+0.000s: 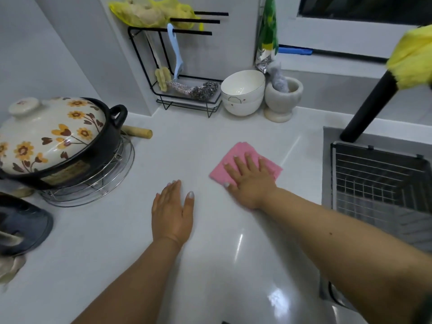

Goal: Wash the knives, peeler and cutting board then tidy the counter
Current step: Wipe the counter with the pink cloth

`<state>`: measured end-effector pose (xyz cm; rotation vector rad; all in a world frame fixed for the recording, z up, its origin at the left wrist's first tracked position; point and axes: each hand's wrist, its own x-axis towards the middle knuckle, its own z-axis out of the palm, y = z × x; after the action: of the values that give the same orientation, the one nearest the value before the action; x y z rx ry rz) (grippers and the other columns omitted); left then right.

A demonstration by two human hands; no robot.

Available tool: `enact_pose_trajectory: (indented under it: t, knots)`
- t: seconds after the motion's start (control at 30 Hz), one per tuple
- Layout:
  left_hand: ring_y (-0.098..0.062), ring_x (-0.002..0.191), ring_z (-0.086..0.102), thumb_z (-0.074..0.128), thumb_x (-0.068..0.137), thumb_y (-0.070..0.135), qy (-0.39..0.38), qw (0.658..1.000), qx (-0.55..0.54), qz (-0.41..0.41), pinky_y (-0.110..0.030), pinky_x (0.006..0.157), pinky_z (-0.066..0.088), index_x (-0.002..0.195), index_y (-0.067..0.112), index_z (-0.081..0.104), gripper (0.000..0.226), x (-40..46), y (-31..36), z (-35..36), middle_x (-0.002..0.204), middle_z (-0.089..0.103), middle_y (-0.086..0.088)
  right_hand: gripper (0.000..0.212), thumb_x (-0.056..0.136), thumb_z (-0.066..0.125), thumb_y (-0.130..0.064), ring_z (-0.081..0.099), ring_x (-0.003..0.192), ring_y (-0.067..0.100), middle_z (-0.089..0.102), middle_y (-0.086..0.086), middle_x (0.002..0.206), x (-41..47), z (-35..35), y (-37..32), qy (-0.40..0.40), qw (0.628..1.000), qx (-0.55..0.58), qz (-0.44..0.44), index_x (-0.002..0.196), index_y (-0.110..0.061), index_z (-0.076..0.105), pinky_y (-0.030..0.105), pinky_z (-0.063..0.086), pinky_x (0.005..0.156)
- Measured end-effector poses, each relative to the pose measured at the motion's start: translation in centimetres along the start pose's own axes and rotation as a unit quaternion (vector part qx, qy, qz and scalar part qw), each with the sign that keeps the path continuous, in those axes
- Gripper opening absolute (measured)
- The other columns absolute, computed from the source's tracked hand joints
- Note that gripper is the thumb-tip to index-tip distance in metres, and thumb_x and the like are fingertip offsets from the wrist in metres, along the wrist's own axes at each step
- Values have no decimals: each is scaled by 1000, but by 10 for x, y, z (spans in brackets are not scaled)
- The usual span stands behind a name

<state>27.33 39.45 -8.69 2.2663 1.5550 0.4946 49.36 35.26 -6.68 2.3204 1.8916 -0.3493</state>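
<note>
— Counter [210,265] first: white and glossy, running from the near edge back to the wall, with both forearms reaching out over it.

— And the hands?

— Left hand [171,210] lies flat on the bare surface, fingers straight and together, gripping nothing. Right hand [249,181] is just beside it, spread flat on a pink cloth [236,163], pressing it onto the counter with straight fingers rather than clutching it.

— What sits to the left?

— A dark object [22,226] at the near left edge, too blurred to name. Behind it a black clay pot [93,146] with a flowered lid [49,134] stands on a wire trivet [102,181]; a wooden handle [138,132] pokes out behind the pot.

— To the right?

— The sink [326,164], with a wire-bottomed basket [378,181] in it. A black faucet [369,104] rises from behind, a yellow cloth [413,59] draped over its top.

— Farther back?

— A black wire rack [187,99] against the wall holds a blue brush [176,52], a sponge wand [162,78] and steel scourers [196,87]; a yellow bag [152,12] lies on top. Just right of it, two stacked white bowls [243,94], then a stone mortar [282,99]. Knives, peeler and cutting board: I cannot tell where they are.
</note>
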Motion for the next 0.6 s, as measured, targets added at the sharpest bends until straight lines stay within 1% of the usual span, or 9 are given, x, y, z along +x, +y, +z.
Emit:
enact_pose_trajectory:
  t: [0.1, 0.17, 0.23, 0.3, 0.37, 0.43, 0.47, 0.5, 0.6]
  knots:
    - [-15, 144, 24, 15, 88, 55, -6, 1000, -12, -8, -32, 120, 8, 146, 13, 36, 75, 1, 2, -1, 152, 36, -4, 59, 97, 12, -57, -19, 145, 28, -11, -1, 160, -36, 10, -33, 5, 995, -2, -100, 151, -38, -3, 49, -17, 115]
    - [-16, 143, 25, 17, 88, 52, -12, 999, -32, -13, -32, 120, 8, 146, 13, 36, 73, 1, 2, -2, 152, 36, -4, 57, 97, 12, -57, -20, 145, 26, -11, -3, 159, -66, 19, -39, 2, 985, -10, -170, 151, -39, 0, 47, -19, 114]
    - [-17, 143, 25, 20, 92, 51, -20, 998, -60, -18, -31, 120, 7, 146, 12, 37, 69, -1, 4, -6, 152, 36, -5, 58, 95, 10, -57, -19, 145, 24, -8, -5, 160, -94, 24, -26, -5, 975, -22, -223, 150, -42, 4, 46, -17, 115]
    - [-18, 144, 24, 30, 101, 42, -33, 992, -115, -35, -31, 119, 9, 144, 13, 39, 53, -4, 5, -11, 151, 38, -4, 58, 93, 9, -57, -20, 144, 19, -10, -9, 158, -113, 22, -1, -18, 969, -31, -245, 149, -44, 4, 42, -17, 115]
    - [-15, 141, 28, 36, 102, 37, -52, 970, -223, -78, -31, 118, 17, 142, 19, 44, 44, -13, 6, -21, 148, 42, 1, 55, 93, 6, -61, -25, 142, 17, -17, -14, 154, -123, 16, 28, -29, 973, -38, -227, 145, -49, -6, 42, -15, 116]
    - [-7, 132, 38, 40, 101, 37, -51, 944, -307, -109, -25, 112, 24, 140, 21, 47, 43, -29, 4, -30, 143, 46, 6, 57, 86, -8, -65, -24, 143, 19, -18, -12, 154, -121, 11, 57, -23, 985, -54, -161, 140, -49, -16, 44, -10, 118]
    - [-5, 127, 41, 41, 100, 37, -41, 943, -312, -113, -23, 109, 26, 139, 21, 48, 42, -38, 2, -34, 141, 48, 7, 62, 83, -13, -67, -22, 144, 21, -17, -9, 156, -117, 10, 67, -19, 992, -59, -113, 141, -47, -19, 45, -7, 119]
    - [-5, 126, 42, 41, 100, 37, -33, 946, -301, -113, -23, 108, 27, 138, 21, 48, 42, -46, -3, -38, 140, 48, 7, 66, 82, -13, -69, -19, 145, 22, -15, -5, 158, -109, 9, 71, -14, 996, -55, -63, 143, -43, -18, 45, -5, 119]
    - [-6, 127, 42, 41, 100, 37, -26, 949, -289, -121, -24, 109, 27, 139, 20, 48, 43, -63, -17, -45, 141, 48, 6, 61, 95, 6, -57, -14, 147, 26, -13, -1, 160, -78, 7, 53, -31, 998, -22, 48, 150, -36, -10, 50, -3, 118]
